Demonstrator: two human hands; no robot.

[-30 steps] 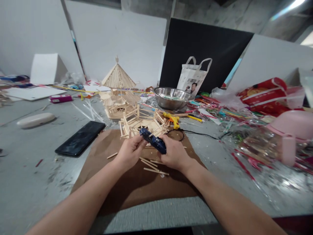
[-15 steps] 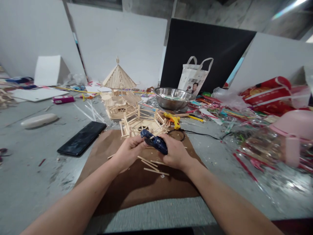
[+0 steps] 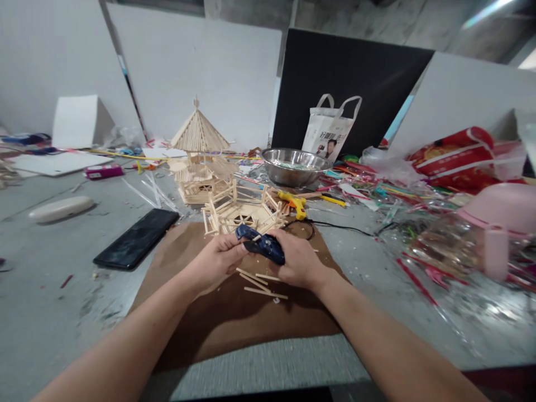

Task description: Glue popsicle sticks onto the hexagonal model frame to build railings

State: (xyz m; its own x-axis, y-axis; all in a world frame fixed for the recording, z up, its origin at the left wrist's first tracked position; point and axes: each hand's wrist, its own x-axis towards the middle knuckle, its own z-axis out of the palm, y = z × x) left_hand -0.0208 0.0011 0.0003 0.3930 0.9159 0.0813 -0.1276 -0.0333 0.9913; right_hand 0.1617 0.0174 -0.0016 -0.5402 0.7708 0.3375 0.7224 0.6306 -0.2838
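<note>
My right hand [image 3: 299, 259] is closed around a dark blue hand tool [image 3: 270, 247], its handles partly covered by my palm. At the tool's left end, my left hand [image 3: 215, 262] is pinched shut. A short pale bit of a thin wooden stick [image 3: 257, 238] shows at the tool's jaws, and my left fingers seem to grip it, mostly hidden. Just beyond both hands stands an open wooden-stick frame [image 3: 243, 209] with a railing. Several loose wooden sticks [image 3: 266, 291] lie below the hands on a brown sheet [image 3: 247, 321].
Behind the frame rises a roofed stick pavilion [image 3: 199, 134]. A black phone [image 3: 136, 239] lies left of the sheet. To the right are a yellow glue gun [image 3: 296, 204] with a black cord, a steel bowl [image 3: 295, 176], plastic scraps, and a pink-lidded jug [image 3: 496, 245].
The view has shifted slightly, moving everything a little left in the picture. Both hands keep their grip at the blue tool, with little other movement.
</note>
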